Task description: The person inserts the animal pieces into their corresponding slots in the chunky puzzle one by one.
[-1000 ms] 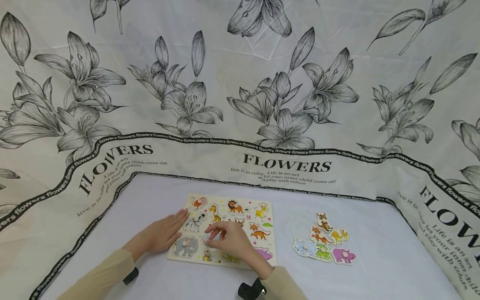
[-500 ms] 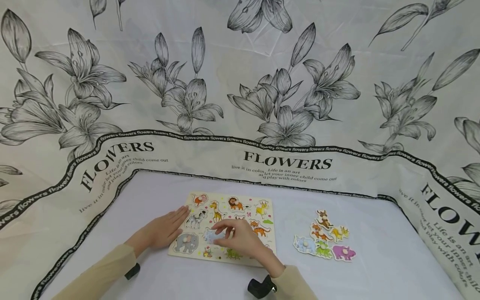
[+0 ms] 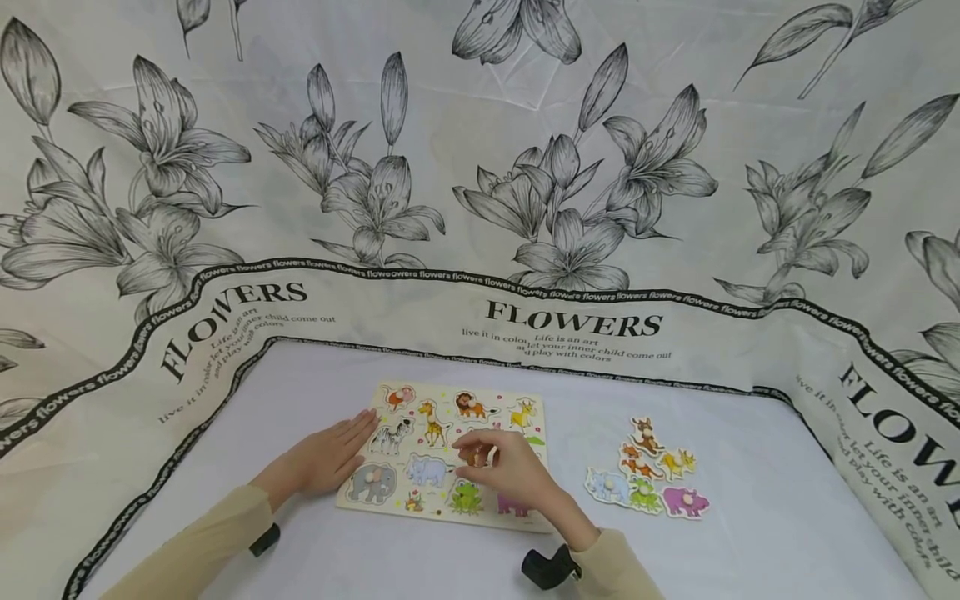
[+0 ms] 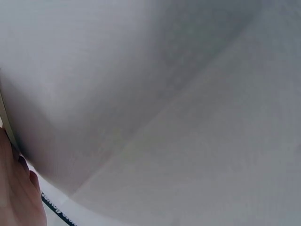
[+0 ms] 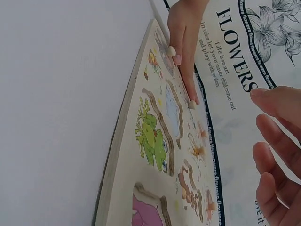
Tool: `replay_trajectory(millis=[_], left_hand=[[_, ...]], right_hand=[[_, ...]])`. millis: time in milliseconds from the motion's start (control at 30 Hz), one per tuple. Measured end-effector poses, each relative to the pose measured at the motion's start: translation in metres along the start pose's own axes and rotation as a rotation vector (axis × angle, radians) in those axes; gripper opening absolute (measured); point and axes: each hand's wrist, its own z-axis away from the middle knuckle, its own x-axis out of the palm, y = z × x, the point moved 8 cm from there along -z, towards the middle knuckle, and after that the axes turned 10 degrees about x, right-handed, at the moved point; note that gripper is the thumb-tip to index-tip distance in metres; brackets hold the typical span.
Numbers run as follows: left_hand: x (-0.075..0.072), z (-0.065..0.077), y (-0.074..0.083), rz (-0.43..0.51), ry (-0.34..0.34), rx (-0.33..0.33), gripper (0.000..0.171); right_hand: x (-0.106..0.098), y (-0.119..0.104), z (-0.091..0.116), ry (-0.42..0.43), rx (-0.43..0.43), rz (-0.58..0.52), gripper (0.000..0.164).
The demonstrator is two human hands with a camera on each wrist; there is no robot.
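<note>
A wooden knob puzzle board (image 3: 441, 502) with animal pictures lies on the table. My left hand (image 3: 322, 454) rests with straight fingers on its left edge, beside the zebra (image 3: 392, 436) and the knobbed elephant (image 3: 372, 483). Over the board's right half hovers my right hand (image 3: 513, 475), thumb and fingers bent and apart; in the right wrist view the fingers (image 5: 277, 160) hold nothing. Below them are the frog recess (image 5: 151, 136) and purple hippo recess (image 5: 146, 214). The blue rhino recess (image 3: 429, 471) shows uncovered. Only the edge of the left hand shows in the left wrist view.
Right of the board lie loose knobbed pieces: a blue rhino (image 3: 606, 486), green frog (image 3: 645, 497), purple hippo (image 3: 686, 502), tiger (image 3: 637, 462), kangaroo (image 3: 645, 436) and yellow antelope (image 3: 677, 463). A flower-printed cloth (image 3: 420, 321) stands behind the white table (image 3: 300, 550).
My right hand has moved right across the board, from over the blue rhino recess, which now shows fully. The left hand stays in place.
</note>
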Motion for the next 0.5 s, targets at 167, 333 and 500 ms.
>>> replay_trajectory(millis=[167, 333, 500], left_hand=[[0.002, -0.001, -0.002, 0.0, 0.003, 0.002, 0.056], [0.004, -0.001, -0.002, -0.002, 0.015, 0.01, 0.056], [0.004, 0.0, -0.001, -0.002, 0.022, 0.012, 0.056]], right_hand=[[-0.01, 0.006, 0.004, 0.015, -0.017, 0.028, 0.026], [-0.02, 0.009, 0.009, 0.04, -0.027, 0.03, 0.027], [-0.027, 0.014, 0.014, 0.043, 0.0, 0.018, 0.029]])
